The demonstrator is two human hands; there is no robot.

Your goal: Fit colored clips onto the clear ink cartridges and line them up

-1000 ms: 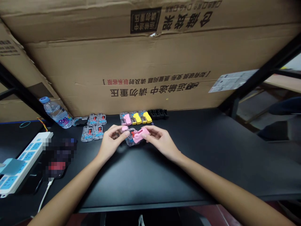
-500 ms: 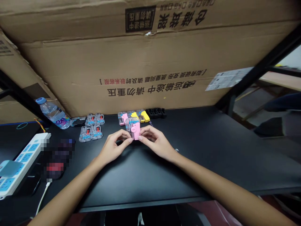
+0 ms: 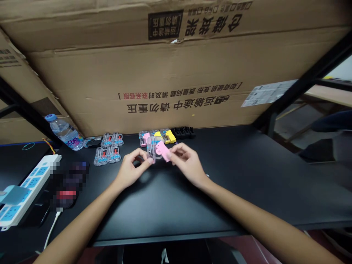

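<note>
Above the black table, my left hand (image 3: 132, 169) pinches a clear plastic case (image 3: 151, 148) between thumb and fingers. My right hand (image 3: 187, 163) grips a pink piece (image 3: 163, 151), tilted, at the right side of the case. Whether the two parts still touch is hard to tell. Just behind them lie a clear case with a pink piece (image 3: 144, 138) and others with yellow pieces (image 3: 170, 136). A row of black parts (image 3: 183, 132) is beside these. Several clear cases with red parts (image 3: 113, 153) lie to the left.
At the left are a water bottle (image 3: 65, 132), a white power strip (image 3: 30, 187), a blurred-out item (image 3: 70, 185) and a white cable (image 3: 52, 228). A large cardboard box (image 3: 170, 66) stands behind the table (image 3: 170, 212).
The pink piece, upright against the clear case before, has tilted and shifted right with my right hand. My left hand has stayed with the case, whose clear body now shows more.
</note>
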